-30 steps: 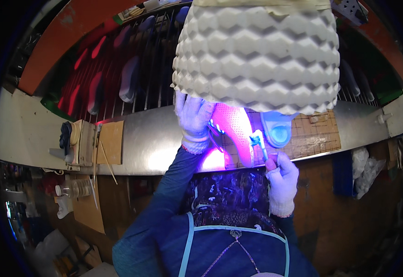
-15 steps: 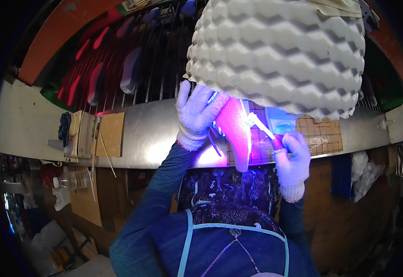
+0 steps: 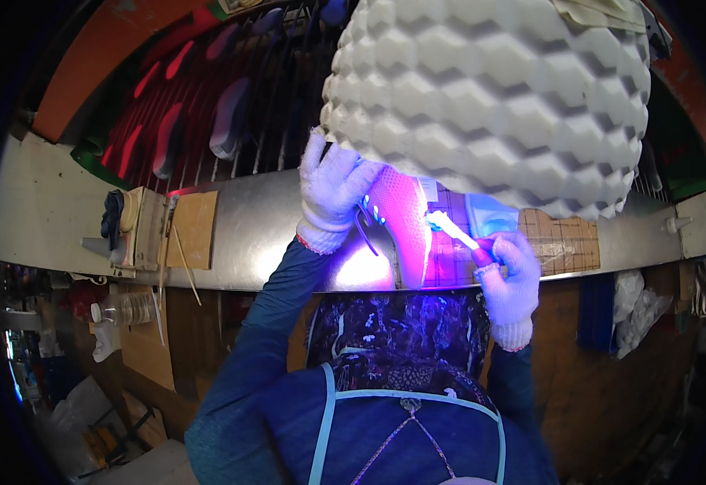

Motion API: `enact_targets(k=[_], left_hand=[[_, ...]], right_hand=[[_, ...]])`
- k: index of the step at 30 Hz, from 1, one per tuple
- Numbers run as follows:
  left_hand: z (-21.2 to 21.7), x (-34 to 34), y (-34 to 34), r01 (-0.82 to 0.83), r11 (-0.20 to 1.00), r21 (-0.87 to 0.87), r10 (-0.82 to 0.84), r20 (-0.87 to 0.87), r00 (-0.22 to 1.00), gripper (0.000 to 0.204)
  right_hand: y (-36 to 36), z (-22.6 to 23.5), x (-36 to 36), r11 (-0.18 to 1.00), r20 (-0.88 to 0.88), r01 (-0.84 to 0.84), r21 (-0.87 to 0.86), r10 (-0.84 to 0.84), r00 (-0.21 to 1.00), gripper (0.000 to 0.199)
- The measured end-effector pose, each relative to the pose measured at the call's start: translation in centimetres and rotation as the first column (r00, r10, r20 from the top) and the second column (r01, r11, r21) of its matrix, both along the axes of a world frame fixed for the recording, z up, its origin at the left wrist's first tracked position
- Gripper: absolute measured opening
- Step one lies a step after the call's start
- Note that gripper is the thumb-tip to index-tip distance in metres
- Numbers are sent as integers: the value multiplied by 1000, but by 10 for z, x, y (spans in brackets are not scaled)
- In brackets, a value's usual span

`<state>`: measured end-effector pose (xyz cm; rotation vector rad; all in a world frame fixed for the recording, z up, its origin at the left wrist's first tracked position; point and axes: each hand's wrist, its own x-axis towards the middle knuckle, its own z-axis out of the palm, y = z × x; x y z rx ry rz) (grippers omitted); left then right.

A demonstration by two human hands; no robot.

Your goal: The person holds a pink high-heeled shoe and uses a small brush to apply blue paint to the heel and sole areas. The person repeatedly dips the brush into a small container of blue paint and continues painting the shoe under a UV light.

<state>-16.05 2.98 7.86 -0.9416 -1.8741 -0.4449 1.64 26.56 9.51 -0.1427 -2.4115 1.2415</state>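
A pink mesh shoe upper with eyelets along one side stands out under bright violet light. My left hand, in a white knit glove, is closed on its upper end; part of the grip is hidden beneath the pale foam cover. In my gloved right hand is a small brush, pinched by its dark reddish handle. Its glowing white tip meets the right edge of the shoe, close to the lower half. A dark lace or strap hangs from the shoe near my left fingers.
A zigzag-ridged foam cover overhangs the metal ledge. Behind it, a rack carries several soles in red light. A pale blue container and gridded board lie right; a cardboard piece and thin stick lie left.
My left hand has shifted a little left. The shoe's lower end has moved up and left onto the ledge's edge. The brush tip has slid slightly down and left along with it.
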Motion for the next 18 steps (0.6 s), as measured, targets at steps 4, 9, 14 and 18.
enact_targets(k=[4,9,14,18], left_hand=[[-10,-7,-2,-31,999,34,31,4,1000,11],[-20,-16,-4,-90,995,40,90,2,996,13],[-5,-9,-3,-78,997,29,77,36,996,15],[12,5,2,-96,995,-20,98,141,985,18]], right_hand=[[-3,-10,14,989,97,-6,-146,20,995,14],[-12,-12,34,822,215,72,-565,62,975,11],[-22,-17,37,871,176,93,-483,-8,984,12],[-25,-14,31,919,136,95,-384,-45,990,12]])
